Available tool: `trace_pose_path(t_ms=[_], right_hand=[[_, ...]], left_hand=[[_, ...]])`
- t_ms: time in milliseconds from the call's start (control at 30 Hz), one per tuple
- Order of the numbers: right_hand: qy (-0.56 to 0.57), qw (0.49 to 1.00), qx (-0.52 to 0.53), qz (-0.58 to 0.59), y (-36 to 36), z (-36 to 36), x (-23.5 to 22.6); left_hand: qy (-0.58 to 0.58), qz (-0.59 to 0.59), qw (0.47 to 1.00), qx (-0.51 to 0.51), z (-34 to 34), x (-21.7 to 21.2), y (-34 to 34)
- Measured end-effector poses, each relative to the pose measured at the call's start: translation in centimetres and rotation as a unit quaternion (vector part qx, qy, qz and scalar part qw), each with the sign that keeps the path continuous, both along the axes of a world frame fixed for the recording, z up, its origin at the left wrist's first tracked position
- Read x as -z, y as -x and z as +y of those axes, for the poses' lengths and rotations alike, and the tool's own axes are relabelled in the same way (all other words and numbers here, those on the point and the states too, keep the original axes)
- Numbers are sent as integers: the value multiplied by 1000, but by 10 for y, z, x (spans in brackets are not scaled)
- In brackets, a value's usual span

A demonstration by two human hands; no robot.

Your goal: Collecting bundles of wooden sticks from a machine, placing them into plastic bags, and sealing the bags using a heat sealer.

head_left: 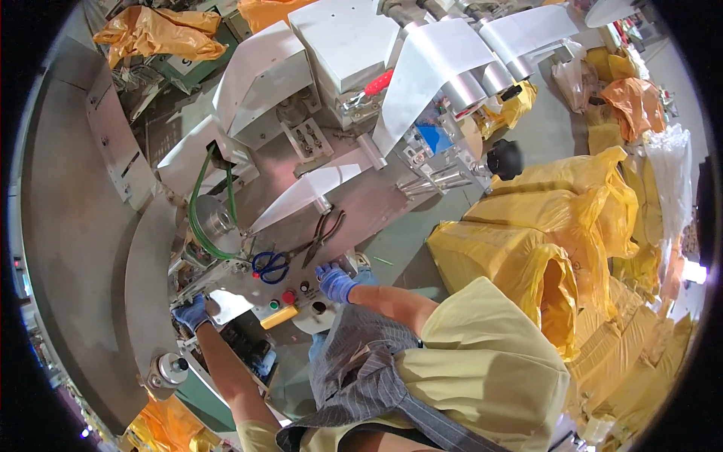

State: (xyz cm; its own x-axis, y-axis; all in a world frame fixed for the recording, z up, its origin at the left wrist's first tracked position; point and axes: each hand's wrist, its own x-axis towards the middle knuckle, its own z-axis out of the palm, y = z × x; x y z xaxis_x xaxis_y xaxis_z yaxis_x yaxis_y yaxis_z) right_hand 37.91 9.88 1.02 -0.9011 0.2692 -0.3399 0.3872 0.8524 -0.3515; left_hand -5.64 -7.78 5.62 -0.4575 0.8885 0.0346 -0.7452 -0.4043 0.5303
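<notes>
My left hand, in a blue glove, reaches to the machine beside the curved grey metal rail. Its fingers are mostly hidden against the machine parts, so any grip is unclear. My right hand, gloved in blue too, rests at the near edge of the control panel, fingers stretched out and nothing visible in them. Close to it on the panel are a red button, a green button and a yellow block. Blue-handled scissors and dark pliers lie just beyond.
A white strip runs over metal rollers across the machine. A green hose loops down at the left. Large yellow bags crowd the right side. Orange bags lie at the far left. A red-handled tool sits by a white box.
</notes>
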Motion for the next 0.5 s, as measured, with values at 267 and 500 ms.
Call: trace_pose_path(t_ms=[267,500], right_hand=[[13,999,29,-16,-4,1,5],[-4,999,36,5,-5,5,8]], left_hand=[[359,-125,825,-419,49,-20,-40],[383,-120,817,-413,77,-43,-66]])
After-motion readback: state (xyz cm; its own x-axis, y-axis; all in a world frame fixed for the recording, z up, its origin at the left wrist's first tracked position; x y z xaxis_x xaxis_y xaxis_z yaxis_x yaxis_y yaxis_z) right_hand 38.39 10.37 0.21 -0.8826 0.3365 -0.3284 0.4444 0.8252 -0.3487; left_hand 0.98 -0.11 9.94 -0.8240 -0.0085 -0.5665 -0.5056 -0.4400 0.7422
